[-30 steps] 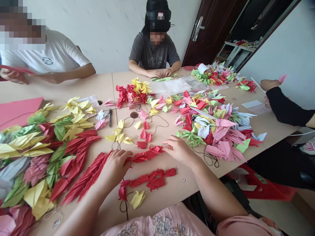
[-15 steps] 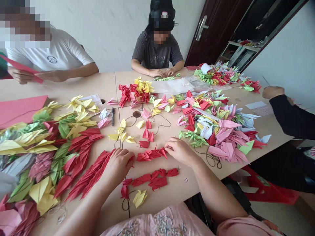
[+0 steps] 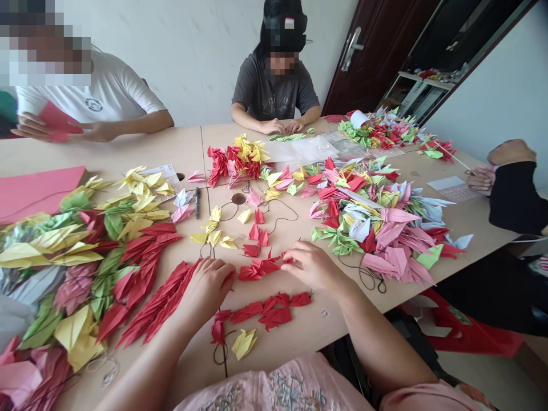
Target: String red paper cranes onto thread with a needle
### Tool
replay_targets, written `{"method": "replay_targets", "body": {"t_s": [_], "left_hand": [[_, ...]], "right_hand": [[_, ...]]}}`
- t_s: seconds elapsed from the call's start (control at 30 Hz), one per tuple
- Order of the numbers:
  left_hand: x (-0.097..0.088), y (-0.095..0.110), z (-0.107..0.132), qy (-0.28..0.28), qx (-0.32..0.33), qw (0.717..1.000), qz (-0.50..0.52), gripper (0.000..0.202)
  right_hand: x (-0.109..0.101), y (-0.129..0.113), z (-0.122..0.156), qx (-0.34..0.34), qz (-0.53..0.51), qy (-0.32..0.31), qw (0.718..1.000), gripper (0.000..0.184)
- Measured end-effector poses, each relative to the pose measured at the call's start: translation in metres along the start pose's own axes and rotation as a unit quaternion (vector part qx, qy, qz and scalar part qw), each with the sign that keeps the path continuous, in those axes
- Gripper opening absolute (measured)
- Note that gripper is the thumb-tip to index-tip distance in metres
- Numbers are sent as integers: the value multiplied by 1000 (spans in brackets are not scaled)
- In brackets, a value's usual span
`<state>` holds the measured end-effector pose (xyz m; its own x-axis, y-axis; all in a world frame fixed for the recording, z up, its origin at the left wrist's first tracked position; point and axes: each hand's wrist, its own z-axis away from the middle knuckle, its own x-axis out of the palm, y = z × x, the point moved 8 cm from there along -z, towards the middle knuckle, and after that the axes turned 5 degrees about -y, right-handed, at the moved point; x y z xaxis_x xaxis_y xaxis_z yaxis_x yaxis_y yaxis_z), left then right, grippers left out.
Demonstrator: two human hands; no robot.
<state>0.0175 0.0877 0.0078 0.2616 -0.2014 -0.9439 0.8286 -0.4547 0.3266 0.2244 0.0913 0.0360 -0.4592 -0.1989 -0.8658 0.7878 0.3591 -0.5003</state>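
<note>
The left hand (image 3: 209,288) lies curved on the table, and it touches the end of a long bundle of red paper cranes (image 3: 156,302); the right hand (image 3: 312,265) is above a short red crane string (image 3: 259,269), and its fingertips (image 3: 293,258) touch the right end of this string; I cannot tell if either hand truly grips something; the short string lies on the table (image 3: 171,148) between both hands; below it is a second red string (image 3: 268,311), with a yellow crane (image 3: 244,343) just beside it; a big heap of mixed cranes (image 3: 377,220) lies to the right; a black pen (image 3: 197,202) lies farther ahead; opposite, a co-worker (image 3: 274,91) has both hands near a green crane string (image 3: 286,137).
</note>
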Motion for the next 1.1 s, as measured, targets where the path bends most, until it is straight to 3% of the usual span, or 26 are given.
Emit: {"method": "replay_targets", "body": {"t_s": [0.23,0.53,0.67,0.87,0.97,1.1], "left_hand": [[-1,1,1,-7,-5,1000,-2,24],[3,-2,1,-11,-14,1000,3,24],[4,-3,1,-10,-13,1000,1,23],[4,-2,1,-8,-12,1000,-4,20],[3,-2,1,-9,-11,1000,-5,19],[3,-1,1,-7,-14,1000,-5,19]], "right_hand": [[18,-6,-5,-5,27,-19,999,14],[-2,19,3,47,47,22,998,17],[-2,8,3,29,42,25,998,11],[23,-17,-5,-19,47,-16,999,5],[28,-15,-7,-16,57,-26,998,12],[19,-2,-5,14,67,-23,997,15]]}}
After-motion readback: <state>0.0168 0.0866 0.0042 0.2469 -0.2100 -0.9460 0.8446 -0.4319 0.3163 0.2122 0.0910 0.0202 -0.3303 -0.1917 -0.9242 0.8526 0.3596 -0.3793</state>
